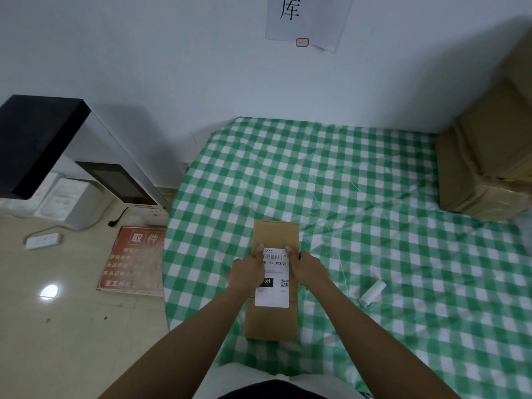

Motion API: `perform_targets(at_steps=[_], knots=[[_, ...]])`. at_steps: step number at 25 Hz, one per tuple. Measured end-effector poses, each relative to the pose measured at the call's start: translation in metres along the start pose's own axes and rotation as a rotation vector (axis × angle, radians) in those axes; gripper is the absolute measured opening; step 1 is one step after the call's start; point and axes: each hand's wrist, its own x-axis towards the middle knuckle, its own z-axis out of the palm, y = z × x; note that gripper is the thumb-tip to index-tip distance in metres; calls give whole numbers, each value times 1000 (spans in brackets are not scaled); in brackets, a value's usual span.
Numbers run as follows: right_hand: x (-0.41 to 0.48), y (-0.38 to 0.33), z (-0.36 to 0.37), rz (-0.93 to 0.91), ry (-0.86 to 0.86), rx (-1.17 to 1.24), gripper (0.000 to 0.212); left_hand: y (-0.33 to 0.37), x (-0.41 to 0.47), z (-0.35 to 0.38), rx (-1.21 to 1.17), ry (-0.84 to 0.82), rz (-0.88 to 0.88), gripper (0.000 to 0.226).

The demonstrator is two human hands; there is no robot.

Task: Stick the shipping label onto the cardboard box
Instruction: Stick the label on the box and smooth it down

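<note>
A long brown cardboard box [275, 234] lies flat on the green-and-white checked tablecloth [374, 197], its long side pointing away from me. A white shipping label [273, 295] with a barcode and a QR code lies over the box's top face. My left hand [247, 272] pinches the label's far left corner, with the thumb on top of the paper. My right hand [308, 266] pinches the far right corner the same way. Whether the label's near end touches the cardboard, I cannot tell.
A curled white strip of backing paper [372, 292] lies on the cloth to the right of the box. Stacked brown parcels [489, 156] fill the far right corner. Left of the table, on the floor, are a red sign [132, 260], a power strip [43, 241] and a white cabinet [86, 174].
</note>
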Motion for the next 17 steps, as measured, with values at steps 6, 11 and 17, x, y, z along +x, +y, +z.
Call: perform_targets(at_steps=[6, 11, 17], knots=[[-5, 9, 5, -60, -41, 115, 63, -9, -11, -11, 67, 7, 122, 71], [-8, 22, 8, -109, -84, 155, 54, -27, -10, -10, 11, -19, 189, 63], [-9, 32, 15, -129, -38, 225, 46, -39, -14, -4, -124, 18, 238, 68]])
